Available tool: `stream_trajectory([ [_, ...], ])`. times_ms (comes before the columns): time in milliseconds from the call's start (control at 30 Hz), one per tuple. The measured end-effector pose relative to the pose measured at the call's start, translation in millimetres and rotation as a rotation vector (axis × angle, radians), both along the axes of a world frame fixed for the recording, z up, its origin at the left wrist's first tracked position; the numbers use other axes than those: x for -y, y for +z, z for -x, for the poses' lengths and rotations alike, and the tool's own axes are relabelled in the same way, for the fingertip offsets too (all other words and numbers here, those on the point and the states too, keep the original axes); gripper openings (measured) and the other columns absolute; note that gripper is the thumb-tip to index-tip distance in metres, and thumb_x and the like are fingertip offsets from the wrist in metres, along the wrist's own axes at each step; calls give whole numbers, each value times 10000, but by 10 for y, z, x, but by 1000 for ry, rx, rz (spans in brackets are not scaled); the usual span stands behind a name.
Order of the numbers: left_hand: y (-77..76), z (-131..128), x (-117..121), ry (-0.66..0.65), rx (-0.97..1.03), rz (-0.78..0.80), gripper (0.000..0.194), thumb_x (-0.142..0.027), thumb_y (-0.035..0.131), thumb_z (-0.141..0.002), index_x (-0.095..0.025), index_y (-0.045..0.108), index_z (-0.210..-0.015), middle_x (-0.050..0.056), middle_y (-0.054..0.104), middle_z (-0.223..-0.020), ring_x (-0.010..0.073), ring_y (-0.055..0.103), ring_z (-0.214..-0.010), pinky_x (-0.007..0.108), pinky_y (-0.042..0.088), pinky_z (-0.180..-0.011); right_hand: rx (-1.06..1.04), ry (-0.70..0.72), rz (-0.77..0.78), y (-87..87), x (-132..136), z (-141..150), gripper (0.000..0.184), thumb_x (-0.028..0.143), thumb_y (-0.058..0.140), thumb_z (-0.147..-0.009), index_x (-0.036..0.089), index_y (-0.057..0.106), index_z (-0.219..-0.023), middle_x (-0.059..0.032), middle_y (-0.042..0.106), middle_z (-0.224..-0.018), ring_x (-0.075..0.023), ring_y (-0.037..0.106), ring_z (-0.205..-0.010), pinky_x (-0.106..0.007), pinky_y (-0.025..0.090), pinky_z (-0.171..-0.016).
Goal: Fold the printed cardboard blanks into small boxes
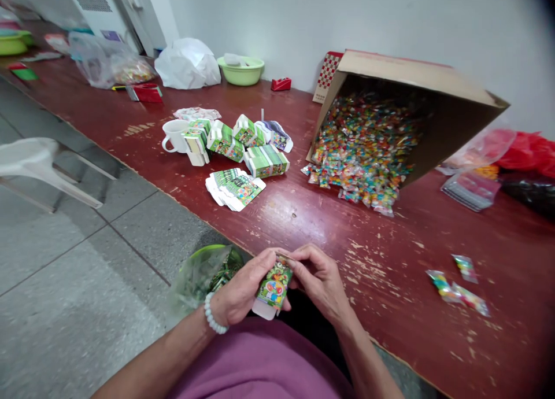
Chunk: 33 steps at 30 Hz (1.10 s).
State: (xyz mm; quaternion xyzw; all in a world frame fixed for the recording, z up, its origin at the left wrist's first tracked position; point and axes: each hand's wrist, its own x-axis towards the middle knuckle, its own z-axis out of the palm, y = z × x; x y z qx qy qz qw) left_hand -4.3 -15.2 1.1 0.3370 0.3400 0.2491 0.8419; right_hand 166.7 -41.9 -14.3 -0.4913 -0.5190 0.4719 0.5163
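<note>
A small green printed candy box (276,284) is in my hands just off the table's front edge, its white flap sticking out at the near end. My left hand (243,286), with a beaded bracelet at the wrist, grips the box from the left side. At the box's far right corner, the thumb and fingers of my right hand (319,279) pinch its edge. On the table beyond lies a fanned pile of flat boxes (236,188). Banded bundles of the same boxes (266,160) sit behind it.
A tipped cardboard carton (437,81) spills wrapped candies (364,150) onto the red table (321,225). Several loose candy packets (466,269) lie at right. A white mug (174,135) stands left of the bundles. Below the edge is a bag-lined green bin (195,277); a white stool (30,156) stands left.
</note>
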Motion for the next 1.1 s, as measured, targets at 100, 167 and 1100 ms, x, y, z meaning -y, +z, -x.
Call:
stream_trajectory([
  [100,-37,-33,1,74,-56,4,445,-518,496,-937,-225,540,-1270,58,637,-887,171,653,-692,262,546,-521,91,53,-44,29,-6,4,180,338,624,-914,192,679,-825,-31,652,-853,-106,614,-588,-255,516,-595],
  [167,-48,-53,-5,96,-115,-20,481,-524,504,-931,-213,552,-1295,62,646,-869,169,650,-688,256,547,-522,76,46,-4,48,-23,4,191,338,638,-903,187,665,-788,-29,664,-821,-111,620,-590,-248,519,-585],
  [1100,10,-46,-143,135,-186,-110,534,-568,524,-904,-190,630,-1264,79,678,-916,128,596,-568,231,512,-449,141,17,-100,56,-117,171,108,302,644,-887,215,699,-853,-41,678,-897,-153,620,-747,-277,526,-654],
])
